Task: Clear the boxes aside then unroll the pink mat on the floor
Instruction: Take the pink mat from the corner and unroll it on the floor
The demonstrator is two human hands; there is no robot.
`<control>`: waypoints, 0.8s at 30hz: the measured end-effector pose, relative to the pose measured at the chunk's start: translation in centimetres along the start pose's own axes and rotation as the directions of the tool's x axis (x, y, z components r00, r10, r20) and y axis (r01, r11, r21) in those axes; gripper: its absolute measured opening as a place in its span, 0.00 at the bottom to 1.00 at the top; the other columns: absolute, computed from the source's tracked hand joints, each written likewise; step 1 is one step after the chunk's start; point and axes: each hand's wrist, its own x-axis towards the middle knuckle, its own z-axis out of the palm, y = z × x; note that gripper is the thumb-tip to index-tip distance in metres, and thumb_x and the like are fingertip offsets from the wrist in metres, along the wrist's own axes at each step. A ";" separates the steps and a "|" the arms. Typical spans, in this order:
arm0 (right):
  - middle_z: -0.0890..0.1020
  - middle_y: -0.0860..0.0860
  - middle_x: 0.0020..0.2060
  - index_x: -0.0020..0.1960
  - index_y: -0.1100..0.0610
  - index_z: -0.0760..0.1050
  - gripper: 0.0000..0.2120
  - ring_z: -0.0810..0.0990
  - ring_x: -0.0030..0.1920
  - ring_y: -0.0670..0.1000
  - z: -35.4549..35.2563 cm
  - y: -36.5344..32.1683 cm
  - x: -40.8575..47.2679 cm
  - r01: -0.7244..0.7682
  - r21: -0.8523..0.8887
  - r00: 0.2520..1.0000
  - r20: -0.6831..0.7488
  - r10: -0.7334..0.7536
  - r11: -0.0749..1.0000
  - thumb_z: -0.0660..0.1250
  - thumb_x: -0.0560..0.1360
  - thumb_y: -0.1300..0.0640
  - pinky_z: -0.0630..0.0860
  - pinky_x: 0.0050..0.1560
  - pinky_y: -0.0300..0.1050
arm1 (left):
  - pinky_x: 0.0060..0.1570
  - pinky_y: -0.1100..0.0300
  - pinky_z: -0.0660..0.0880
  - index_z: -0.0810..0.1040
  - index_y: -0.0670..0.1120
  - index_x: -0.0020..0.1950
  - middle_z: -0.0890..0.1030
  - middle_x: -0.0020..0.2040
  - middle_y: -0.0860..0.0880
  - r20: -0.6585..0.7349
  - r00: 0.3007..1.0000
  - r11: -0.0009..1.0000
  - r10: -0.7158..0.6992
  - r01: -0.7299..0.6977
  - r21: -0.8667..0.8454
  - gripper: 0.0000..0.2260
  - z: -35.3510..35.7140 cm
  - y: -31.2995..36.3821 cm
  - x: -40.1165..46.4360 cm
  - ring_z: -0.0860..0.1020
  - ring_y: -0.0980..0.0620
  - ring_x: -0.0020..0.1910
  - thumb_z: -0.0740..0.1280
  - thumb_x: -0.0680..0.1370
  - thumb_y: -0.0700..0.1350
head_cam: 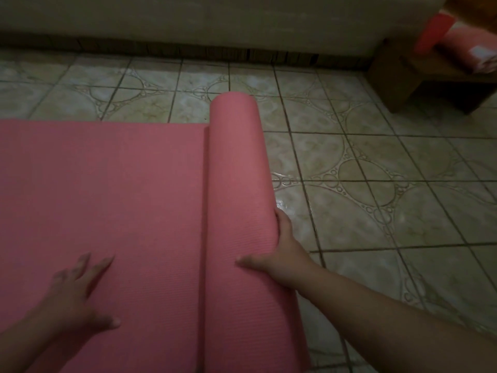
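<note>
**Pink mat partly unrolled, your hands on both parts**

Pink mat (107,197) lies across the tiled floor (376,170), its flat part spread over the left side of your view and reaching the near edge of the floor. The part that is rolled up (236,157) lies along the flat part's right edge, running from near you toward the far wall (188,20).

Your right hand (279,249) grips the roll at its near end: the thumb lies across the top and the fingers wrap down its right side, against the floor. Your left hand (78,292) rests flat on the spread part, fingers straight and spread apart, holding nothing.

At the far right corner of the floor stands a low wooden bench (398,76). A red and white bundle (462,47) lies on it; what it is you cannot tell in this dim light.
</note>
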 end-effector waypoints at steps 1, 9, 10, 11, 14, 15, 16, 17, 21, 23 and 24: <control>0.71 0.44 0.61 0.75 0.40 0.43 0.61 0.75 0.57 0.47 0.0 0.0 0.0 0.001 -0.004 1.000 0.004 -0.001 1.000 0.82 0.57 0.48 0.71 0.57 0.42 | 0.75 0.50 0.45 0.45 0.61 0.74 0.41 0.78 0.42 0.011 1.000 1.000 -0.013 0.013 -0.007 0.67 0.0 0.0 0.1 0.46 0.39 0.77 0.66 0.39 0.75; 0.66 0.50 0.69 0.75 0.45 0.54 0.64 0.74 0.60 0.52 -3.5 1.6 0.4 -0.097 0.039 0.991 -0.094 0.100 0.995 0.83 0.45 0.52 0.77 0.58 0.53 | 0.74 0.47 0.44 0.44 0.57 0.76 0.42 0.78 0.39 0.006 0.998 0.997 -0.054 0.055 -0.047 0.68 0.2 1.4 0.3 0.44 0.38 0.77 0.59 0.39 0.80; 0.63 0.48 0.69 0.74 0.44 0.56 0.59 0.75 0.57 0.51 -4.1 1.5 0.2 -0.081 0.072 0.993 -0.077 0.086 0.994 0.82 0.50 0.58 0.79 0.53 0.53 | 0.74 0.46 0.44 0.46 0.57 0.76 0.43 0.78 0.40 -0.023 0.998 0.996 -0.055 0.053 -0.077 0.68 0.4 2.0 0.3 0.45 0.39 0.77 0.53 0.40 0.83; 0.62 0.47 0.69 0.72 0.42 0.60 0.53 0.75 0.55 0.50 -4.7 1.5 0.2 -0.060 0.095 0.995 -0.071 0.067 0.994 0.80 0.53 0.61 0.80 0.50 0.53 | 0.75 0.46 0.45 0.47 0.57 0.76 0.44 0.78 0.41 -0.050 0.998 0.994 -0.039 0.034 -0.106 0.67 0.6 2.6 0.4 0.45 0.40 0.77 0.49 0.40 0.85; 0.66 0.53 0.69 0.65 0.46 0.71 0.37 0.73 0.63 0.51 -5.8 1.4 0.1 -0.013 0.101 0.990 -0.140 0.027 0.995 0.77 0.57 0.54 0.74 0.64 0.51 | 0.74 0.41 0.51 0.45 0.59 0.76 0.42 0.79 0.48 -0.063 0.997 0.996 0.039 -0.044 -0.078 0.59 1.7 6.2 0.9 0.43 0.41 0.77 0.45 0.48 0.84; 0.66 0.52 0.68 0.66 0.49 0.71 0.34 0.71 0.65 0.50 -5.8 1.2 0.1 0.013 0.077 0.988 -0.156 -0.001 0.997 0.78 0.62 0.55 0.69 0.67 0.47 | 0.74 0.40 0.52 0.44 0.60 0.76 0.41 0.79 0.49 -0.062 0.994 0.995 0.085 -0.088 -0.054 0.57 2.2 7.8 1.0 0.43 0.42 0.77 0.43 0.50 0.84; 0.66 0.50 0.67 0.68 0.51 0.70 0.33 0.69 0.67 0.49 -5.6 1.1 0.0 0.037 0.036 0.986 -0.163 -0.031 0.999 0.77 0.66 0.55 0.66 0.68 0.44 | 0.73 0.39 0.52 0.44 0.60 0.76 0.41 0.79 0.50 -0.047 0.990 0.990 0.130 -0.132 -0.039 0.55 2.5 9.6 1.0 0.43 0.43 0.77 0.41 0.52 0.84; 0.65 0.49 0.66 0.71 0.51 0.67 0.34 0.67 0.69 0.48 -5.5 0.9 -0.1 0.058 -0.024 0.985 -0.163 -0.061 0.998 0.76 0.67 0.54 0.64 0.69 0.43 | 0.73 0.39 0.52 0.44 0.60 0.76 0.41 0.79 0.50 -0.030 0.985 0.985 0.168 -0.169 -0.043 0.52 2.7 11.4 0.8 0.42 0.44 0.77 0.42 0.56 0.83; 0.61 0.52 0.73 0.75 0.48 0.58 0.45 0.61 0.73 0.50 -4.8 0.7 -0.1 0.052 -0.194 0.988 -0.131 -0.078 0.980 0.76 0.65 0.43 0.58 0.74 0.47 | 0.71 0.35 0.50 0.45 0.61 0.76 0.39 0.78 0.52 0.027 0.971 0.971 0.238 -0.238 -0.017 0.35 2.9 17.0 -0.2 0.40 0.45 0.77 0.55 0.74 0.68; 0.57 0.51 0.75 0.76 0.44 0.55 0.53 0.58 0.75 0.50 -4.8 1.3 -0.2 0.011 -0.221 0.992 -0.124 -0.039 0.975 0.75 0.58 0.34 0.58 0.75 0.50 | 0.70 0.33 0.50 0.43 0.62 0.75 0.34 0.77 0.52 0.060 0.971 0.971 0.231 -0.234 0.056 0.37 3.4 17.9 -0.4 0.37 0.43 0.76 0.56 0.72 0.70; 0.55 0.51 0.76 0.76 0.42 0.53 0.57 0.57 0.75 0.50 -4.8 1.6 -0.2 -0.004 -0.221 0.992 -0.120 -0.023 0.975 0.74 0.53 0.30 0.58 0.75 0.51 | 0.70 0.32 0.49 0.40 0.63 0.75 0.31 0.76 0.52 0.079 0.973 0.970 0.218 -0.225 0.092 0.40 3.7 18.0 -0.4 0.36 0.42 0.76 0.56 0.70 0.72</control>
